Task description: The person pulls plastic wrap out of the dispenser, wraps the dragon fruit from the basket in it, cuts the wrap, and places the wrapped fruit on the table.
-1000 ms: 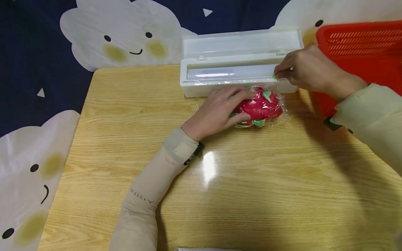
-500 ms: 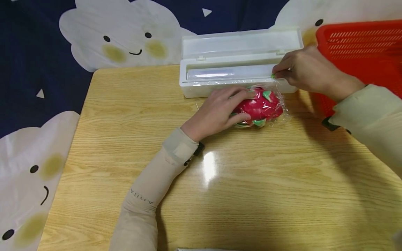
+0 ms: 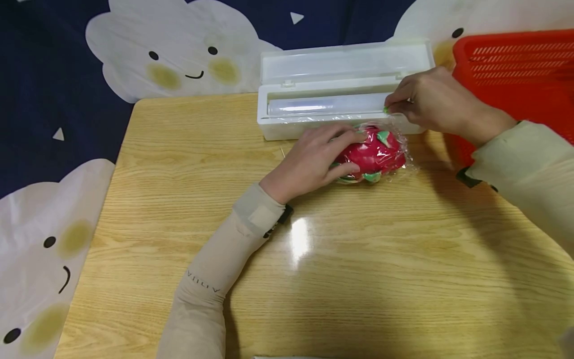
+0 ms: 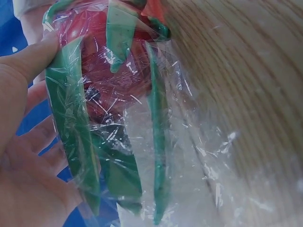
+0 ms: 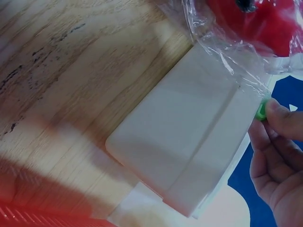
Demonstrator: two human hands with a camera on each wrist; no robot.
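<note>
A red dragon fruit (image 3: 374,153) with green scales lies on the table, covered in clear cling film (image 4: 194,142). My left hand (image 3: 316,155) holds it, thumb on the near side and fingers over the far side. Directly behind the fruit stands a white cling film dispenser box (image 3: 287,130), with a film roll (image 3: 323,104) inside. Thumb and finger of my right hand (image 3: 439,102) pinch a small green slider cutter (image 5: 261,111) at the box's front rim, towards its right end. Film stretches from the rim to the fruit.
The dispenser's lid (image 3: 345,64) stands raised at the back. A red plastic basket (image 3: 462,62) sits to the right, close to the right forearm. A cloud-patterned cloth (image 3: 179,30) hangs behind the wooden table (image 3: 358,259).
My right hand has slid slightly left along the dispenser's front rim with the green slider cutter. The left hand and the dragon fruit stay in place.
</note>
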